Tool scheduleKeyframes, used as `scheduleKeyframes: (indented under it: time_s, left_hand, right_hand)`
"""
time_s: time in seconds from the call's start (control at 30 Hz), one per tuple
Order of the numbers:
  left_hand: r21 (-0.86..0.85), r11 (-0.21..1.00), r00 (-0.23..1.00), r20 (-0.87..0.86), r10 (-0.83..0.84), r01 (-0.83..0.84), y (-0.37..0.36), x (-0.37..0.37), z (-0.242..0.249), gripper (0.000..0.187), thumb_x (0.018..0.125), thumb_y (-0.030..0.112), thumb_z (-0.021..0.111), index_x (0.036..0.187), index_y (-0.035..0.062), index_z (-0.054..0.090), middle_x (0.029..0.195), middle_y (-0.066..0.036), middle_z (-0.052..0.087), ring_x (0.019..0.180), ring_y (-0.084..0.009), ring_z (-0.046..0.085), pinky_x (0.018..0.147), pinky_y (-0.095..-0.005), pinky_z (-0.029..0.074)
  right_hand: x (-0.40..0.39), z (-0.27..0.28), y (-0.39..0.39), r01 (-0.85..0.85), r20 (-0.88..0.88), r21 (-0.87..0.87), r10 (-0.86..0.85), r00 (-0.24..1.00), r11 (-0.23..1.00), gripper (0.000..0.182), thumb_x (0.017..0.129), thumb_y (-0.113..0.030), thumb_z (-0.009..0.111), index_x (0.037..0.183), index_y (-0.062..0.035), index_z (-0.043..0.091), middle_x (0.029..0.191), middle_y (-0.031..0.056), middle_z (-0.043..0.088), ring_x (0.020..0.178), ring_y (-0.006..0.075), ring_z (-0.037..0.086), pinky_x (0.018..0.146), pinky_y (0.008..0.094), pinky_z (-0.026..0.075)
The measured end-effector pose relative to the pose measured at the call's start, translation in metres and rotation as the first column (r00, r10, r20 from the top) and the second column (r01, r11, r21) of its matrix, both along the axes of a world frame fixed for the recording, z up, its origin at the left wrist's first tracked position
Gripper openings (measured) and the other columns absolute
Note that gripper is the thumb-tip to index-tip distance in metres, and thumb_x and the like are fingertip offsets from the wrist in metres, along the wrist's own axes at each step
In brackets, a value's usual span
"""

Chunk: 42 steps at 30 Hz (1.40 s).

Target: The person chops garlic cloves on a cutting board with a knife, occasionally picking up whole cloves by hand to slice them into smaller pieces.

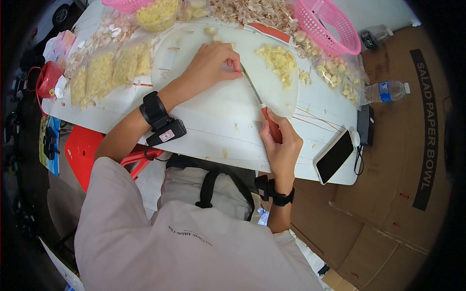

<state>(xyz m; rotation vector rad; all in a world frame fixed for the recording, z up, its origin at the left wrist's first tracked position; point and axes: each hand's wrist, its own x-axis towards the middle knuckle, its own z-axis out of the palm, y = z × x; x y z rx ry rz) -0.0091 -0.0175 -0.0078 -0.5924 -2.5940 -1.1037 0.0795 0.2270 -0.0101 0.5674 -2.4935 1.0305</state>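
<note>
My right hand [283, 142] is wrapped round the red handle of a knife [253, 89], whose thin blade points up and left across the white cutting board [204, 99]. The blade's tip reaches the thumb and fingers of my left hand [213, 64]. That hand is curled over the board, and whatever it pinches is too small or hidden to make out. Just beyond its knuckles lies a pale garlic clove [210, 31]. A heap of chopped garlic [279, 62] spreads over the board's right side.
Bags of chopped garlic [101, 72] lie at left, near a filled tub [158, 14]. Garlic skins [252, 10] and a pink basket [323, 29] are at the back. Rightward are bagged cloves [335, 72], a water bottle [387, 91], a phone [335, 156] and cardboard [388, 160].
</note>
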Motion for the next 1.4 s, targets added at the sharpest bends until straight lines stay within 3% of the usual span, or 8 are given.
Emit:
scheduleKeyframes:
  time_s: [0.13,0.37,0.63,0.9,0.97,1.4]
  left_hand:
    - [-0.007,1.0,1.0,0.013,-0.009,0.009,0.0,0.0,0.002,0.015,0.075,0.015,0.08,0.079,0.0051,0.07,0.08,-0.008,0.063,0.081,-0.0245,0.061,0.074,-0.035,0.048]
    - [0.008,1.0,0.999,-0.049,0.0,0.001,-0.002,-0.001,-0.007,0.012,0.074,0.014,0.08,0.078,0.0069,0.071,0.08,-0.007,0.064,0.082,-0.0242,0.06,0.075,-0.035,0.047]
    - [-0.008,1.0,0.999,-0.033,0.02,-0.02,-0.001,0.0,-0.005,0.01,0.074,0.012,0.079,0.078,0.0075,0.071,0.08,-0.005,0.066,0.082,-0.0231,0.061,0.075,-0.0345,0.048]
    - [0.003,1.0,0.999,-0.026,0.022,-0.022,-0.002,-0.002,-0.008,0.012,0.073,0.013,0.08,0.078,0.0068,0.071,0.082,-0.005,0.067,0.082,-0.0237,0.061,0.075,-0.0343,0.049]
    - [-0.002,1.0,0.997,0.071,0.016,-0.016,-0.004,-0.002,-0.009,0.015,0.076,0.025,0.079,0.075,0.0147,0.068,0.083,0.001,0.064,0.088,-0.0201,0.058,0.084,-0.0356,0.035]
    - [-0.002,0.999,0.994,0.097,0.041,-0.041,-0.004,-0.003,-0.012,0.017,0.077,0.028,0.078,0.074,0.0156,0.067,0.084,0.003,0.065,0.091,-0.0202,0.057,0.084,-0.0365,0.035]
  right_hand:
    - [0.0,-0.005,0.003,0.029,0.029,-0.025,-0.028,0.999,0.999,0.03,0.078,-0.004,0.077,0.107,-0.0086,0.07,0.083,0.011,0.07,0.064,0.0228,0.067,0.059,0.0297,0.052]
    - [0.002,-0.005,0.002,0.024,0.001,-0.059,-0.024,1.0,0.998,0.031,0.079,-0.005,0.077,0.109,-0.0084,0.07,0.08,0.0112,0.069,0.063,0.0236,0.066,0.059,0.0297,0.052]
    - [0.002,-0.003,0.0,-0.015,0.0,-0.055,0.015,1.0,0.998,0.031,0.078,0.0,0.077,0.107,-0.0084,0.071,0.072,0.0078,0.063,0.055,0.0172,0.059,0.054,0.026,0.047]
    - [0.002,0.001,-0.002,0.003,-0.025,-0.002,-0.003,1.0,1.0,0.03,0.078,-0.001,0.077,0.105,-0.0097,0.071,0.068,0.0057,0.059,0.051,0.0161,0.055,0.05,0.0278,0.044]
    - [0.003,0.006,-0.003,0.007,-0.039,0.022,-0.006,0.999,1.0,0.029,0.078,-0.001,0.077,0.105,-0.0102,0.071,0.068,0.0054,0.058,0.051,0.0159,0.054,0.05,0.0281,0.044]
    - [0.006,-0.005,0.0,0.002,-0.024,-0.045,-0.003,1.0,0.999,0.029,0.079,-0.002,0.076,0.107,-0.0081,0.07,0.074,0.0077,0.065,0.056,0.0184,0.062,0.054,0.0276,0.048]
